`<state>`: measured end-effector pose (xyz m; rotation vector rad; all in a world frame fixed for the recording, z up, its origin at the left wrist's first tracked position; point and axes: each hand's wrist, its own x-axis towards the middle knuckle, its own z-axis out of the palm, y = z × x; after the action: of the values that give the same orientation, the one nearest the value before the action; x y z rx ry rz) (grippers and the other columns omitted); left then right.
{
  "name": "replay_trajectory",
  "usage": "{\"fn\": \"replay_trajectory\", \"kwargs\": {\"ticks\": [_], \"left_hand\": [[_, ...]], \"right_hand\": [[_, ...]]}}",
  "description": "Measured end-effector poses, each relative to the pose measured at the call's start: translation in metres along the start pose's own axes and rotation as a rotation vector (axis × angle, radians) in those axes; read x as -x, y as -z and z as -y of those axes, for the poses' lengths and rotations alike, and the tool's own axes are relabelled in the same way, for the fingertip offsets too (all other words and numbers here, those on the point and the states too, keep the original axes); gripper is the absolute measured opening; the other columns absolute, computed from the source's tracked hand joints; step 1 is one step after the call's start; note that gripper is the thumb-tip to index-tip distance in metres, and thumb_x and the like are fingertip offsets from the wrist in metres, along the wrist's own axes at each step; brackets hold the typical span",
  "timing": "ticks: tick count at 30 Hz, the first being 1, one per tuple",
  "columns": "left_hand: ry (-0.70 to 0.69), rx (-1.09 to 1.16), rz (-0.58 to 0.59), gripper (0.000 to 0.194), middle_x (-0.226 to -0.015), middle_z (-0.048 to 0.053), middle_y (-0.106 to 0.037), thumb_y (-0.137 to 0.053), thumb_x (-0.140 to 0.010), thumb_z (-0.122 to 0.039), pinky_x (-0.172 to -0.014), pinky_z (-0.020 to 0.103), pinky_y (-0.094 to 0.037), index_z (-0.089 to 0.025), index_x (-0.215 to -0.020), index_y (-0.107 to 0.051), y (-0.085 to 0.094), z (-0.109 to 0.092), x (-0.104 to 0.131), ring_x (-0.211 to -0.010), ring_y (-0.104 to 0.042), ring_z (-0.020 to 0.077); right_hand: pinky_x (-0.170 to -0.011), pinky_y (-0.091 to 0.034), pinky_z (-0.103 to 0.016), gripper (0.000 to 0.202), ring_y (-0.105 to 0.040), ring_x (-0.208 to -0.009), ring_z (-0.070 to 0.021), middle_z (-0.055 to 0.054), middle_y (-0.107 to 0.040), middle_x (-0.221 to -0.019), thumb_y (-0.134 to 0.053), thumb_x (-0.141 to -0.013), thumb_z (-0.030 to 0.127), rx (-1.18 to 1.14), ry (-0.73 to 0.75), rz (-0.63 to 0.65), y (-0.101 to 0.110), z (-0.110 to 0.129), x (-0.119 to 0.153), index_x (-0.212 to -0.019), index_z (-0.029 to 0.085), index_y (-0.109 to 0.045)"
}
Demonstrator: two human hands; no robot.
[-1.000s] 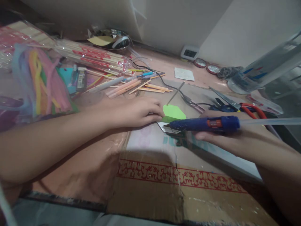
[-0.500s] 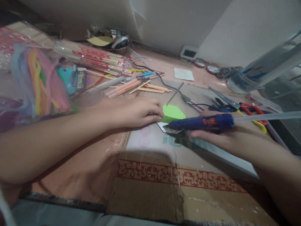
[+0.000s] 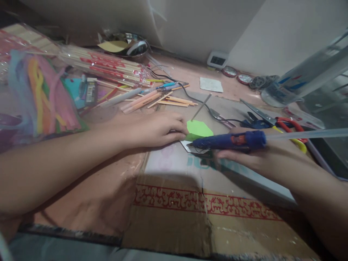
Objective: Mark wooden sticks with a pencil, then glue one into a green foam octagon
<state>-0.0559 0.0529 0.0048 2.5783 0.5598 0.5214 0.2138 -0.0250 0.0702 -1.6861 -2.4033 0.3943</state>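
Note:
My right hand (image 3: 250, 154) is closed round a dark blue glue gun (image 3: 225, 142), with a long clear glue stick (image 3: 301, 135) poking out of its back end. The gun's nozzle points left and lies over a small white piece (image 3: 187, 146), in front of a folded bright green piece of paper (image 3: 199, 128). At the left edge of that paper, my left hand (image 3: 165, 128) has its fingertips pinched on it. A thin grey stick (image 3: 201, 107) touches or lies just behind the green paper. The glue gun hides part of the white piece.
Under the work lies a flattened cardboard sheet (image 3: 174, 224) with a red patterned band. Red and yellow scissors (image 3: 290, 127) are on the right, near a clear bottle (image 3: 285, 88). Pens (image 3: 143, 101), wrapped chopsticks (image 3: 103, 65) and coloured pipe cleaners (image 3: 46, 98) crowd the left.
The whole view shifts slightly to the left. The glue gun moves a little left with my right hand, while my left hand stays at the green paper.

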Motion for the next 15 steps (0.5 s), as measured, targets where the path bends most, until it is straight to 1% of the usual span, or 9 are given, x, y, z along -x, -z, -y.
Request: {"fn": "replay_trajectory", "kwargs": {"ticks": [2,5,7,9,11,15], "left_hand": [[-0.001,-0.005,-0.001,0.019,-0.103,0.004,-0.07,-0.055,-0.101,-0.02,-0.085,0.025,-0.045,-0.02,-0.099,-0.074,0.0001,-0.0002,0.0,-0.094,-0.065,0.016],[-0.016,-0.007,-0.005,0.02,-0.102,0.005,-0.07,-0.054,-0.102,-0.02,-0.084,0.025,-0.045,-0.018,-0.1,-0.074,0.0002,-0.0006,0.0002,-0.093,-0.064,0.0158],[-0.023,-0.003,-0.01,0.021,-0.101,0.005,-0.07,-0.054,-0.102,-0.021,-0.084,0.025,-0.045,-0.017,-0.1,-0.074,0.0004,-0.0009,0.0002,-0.092,-0.064,0.0159],[-0.02,-0.007,-0.016,0.021,-0.101,0.005,-0.07,-0.054,-0.102,-0.022,-0.084,0.025,-0.046,-0.018,-0.1,-0.074,0.0005,-0.0013,0.0,-0.092,-0.064,0.016],[-0.014,-0.013,-0.015,0.021,-0.101,0.005,-0.07,-0.053,-0.102,-0.022,-0.084,0.025,-0.046,-0.019,-0.101,-0.074,0.0006,-0.0015,-0.0003,-0.092,-0.064,0.016],[-0.015,-0.004,-0.012,0.021,-0.101,0.005,-0.069,-0.053,-0.102,-0.022,-0.084,0.025,-0.045,-0.019,-0.1,-0.073,0.0006,-0.0015,-0.0002,-0.092,-0.064,0.016]], "right_hand": [[-0.053,-0.047,-0.031,0.035,-0.066,-0.059,-0.0219,0.0,-0.075,-0.072,-0.076,-0.081,0.061,0.012,-0.001,-0.024,0.0006,0.0029,0.0003,-0.078,0.026,-0.079],[-0.055,-0.048,-0.03,0.032,-0.068,-0.063,-0.0221,-0.001,-0.076,-0.075,-0.076,-0.083,0.058,-0.017,-0.012,0.004,0.0007,0.0057,0.0003,-0.082,0.026,-0.08],[-0.053,-0.048,-0.029,0.03,-0.067,-0.06,-0.0211,0.001,-0.075,-0.072,-0.075,-0.083,0.058,-0.054,0.015,-0.011,-0.0011,0.0047,0.0,-0.081,0.028,-0.08],[-0.048,-0.044,-0.028,0.032,-0.064,-0.053,-0.0201,0.002,-0.072,-0.065,-0.076,-0.082,0.06,-0.075,0.053,-0.063,-0.004,0.0018,-0.0004,-0.078,0.029,-0.079],[-0.046,-0.041,-0.029,0.033,-0.062,-0.05,-0.0206,0.002,-0.071,-0.063,-0.075,-0.081,0.061,-0.056,0.081,-0.103,-0.0064,-0.0011,-0.0009,-0.075,0.029,-0.077],[-0.049,-0.042,-0.031,0.032,-0.065,-0.054,-0.0224,0.002,-0.072,-0.066,-0.074,-0.082,0.058,-0.001,0.116,-0.087,-0.0054,-0.0029,-0.0013,-0.074,0.028,-0.073]]}}
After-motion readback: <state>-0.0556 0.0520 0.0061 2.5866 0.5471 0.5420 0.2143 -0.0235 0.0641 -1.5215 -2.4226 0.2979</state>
